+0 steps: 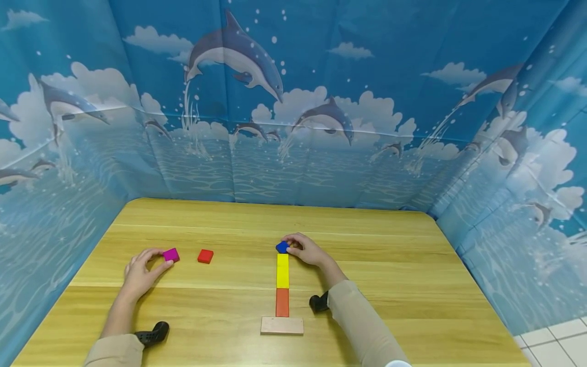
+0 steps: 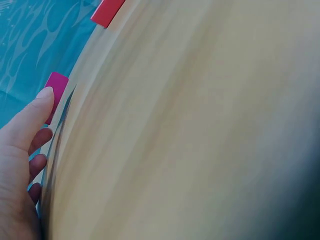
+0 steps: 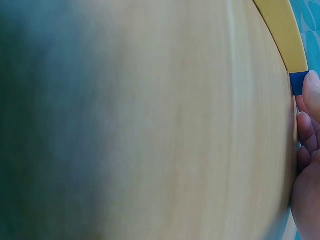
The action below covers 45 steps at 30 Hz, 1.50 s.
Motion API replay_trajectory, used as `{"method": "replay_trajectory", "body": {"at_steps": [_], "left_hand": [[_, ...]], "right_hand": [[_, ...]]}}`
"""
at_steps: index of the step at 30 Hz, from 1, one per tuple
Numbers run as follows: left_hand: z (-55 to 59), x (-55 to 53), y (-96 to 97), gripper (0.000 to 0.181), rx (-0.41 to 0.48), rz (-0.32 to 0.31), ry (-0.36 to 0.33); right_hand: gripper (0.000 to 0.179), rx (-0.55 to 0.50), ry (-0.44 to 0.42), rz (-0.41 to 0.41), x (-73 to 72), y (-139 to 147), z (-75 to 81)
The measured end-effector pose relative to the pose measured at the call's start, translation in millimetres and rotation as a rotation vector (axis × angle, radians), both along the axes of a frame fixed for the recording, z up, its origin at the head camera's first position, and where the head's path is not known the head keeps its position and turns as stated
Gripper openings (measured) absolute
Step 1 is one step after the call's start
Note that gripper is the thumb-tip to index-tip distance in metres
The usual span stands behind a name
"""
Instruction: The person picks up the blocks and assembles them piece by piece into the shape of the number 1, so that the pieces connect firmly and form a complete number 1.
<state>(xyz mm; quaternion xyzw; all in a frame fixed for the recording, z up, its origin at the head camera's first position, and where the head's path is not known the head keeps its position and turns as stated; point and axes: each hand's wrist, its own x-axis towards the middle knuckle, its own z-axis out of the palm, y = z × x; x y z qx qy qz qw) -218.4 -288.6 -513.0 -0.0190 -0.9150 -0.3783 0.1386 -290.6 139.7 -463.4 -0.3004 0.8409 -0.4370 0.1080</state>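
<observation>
My left hand (image 1: 139,273) pinches a magenta block (image 1: 171,255) between thumb and fingers at the left of the table; the left wrist view shows the thumb on that magenta block (image 2: 57,90). To its right lies a red block (image 1: 205,256), apart from the hand. My right hand (image 1: 308,250) pinches a small blue block (image 1: 282,247) at the far end of a yellow block (image 1: 283,271). Below the yellow one an orange-red block (image 1: 282,303) continues the line, ending at a pale wooden block (image 1: 282,325) laid crosswise. In the right wrist view the blue block (image 3: 298,83) meets the yellow block's end.
The wooden table (image 1: 390,265) reaches back to a blue dolphin-print curtain (image 1: 293,168). A black device (image 1: 153,334) sits at the left wrist, and another black device (image 1: 318,303) at the right wrist.
</observation>
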Motion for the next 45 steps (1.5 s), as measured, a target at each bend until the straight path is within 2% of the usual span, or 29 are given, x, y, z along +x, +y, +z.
{"method": "replay_trajectory", "body": {"at_steps": [2,9,13,18,28,36,45], "left_hand": [[-0.6,-0.3,0.6,0.040,0.021,0.013,0.010],[-0.3,-0.6,4.7,0.036,0.133,0.091,0.051],[-0.4,-1.1,8.2,0.034,0.148,0.145,0.074],[3.6,-5.4,15.5,0.033,0.148,0.146,0.121],[14.3,-15.7,40.0,0.033,0.164,0.094,0.141],[14.0,-20.9,63.0,0.033,0.183,0.057,0.171],[14.9,-28.3,87.6,0.034,0.232,0.017,0.147]], "right_hand": [[0.028,0.003,-0.010,0.001,-1.5,0.3,-2.1],[0.029,0.013,0.006,-0.021,-19.8,4.5,-34.7],[0.029,0.021,0.017,-0.027,-21.2,5.2,-37.2],[0.027,0.014,0.010,-0.033,-20.1,5.8,-36.3],[0.029,0.026,0.001,-0.038,-20.2,4.9,-35.2],[0.029,0.013,-0.020,0.002,-3.4,0.9,-3.8],[0.030,0.014,-0.027,-0.004,0.7,0.6,1.7]]}}
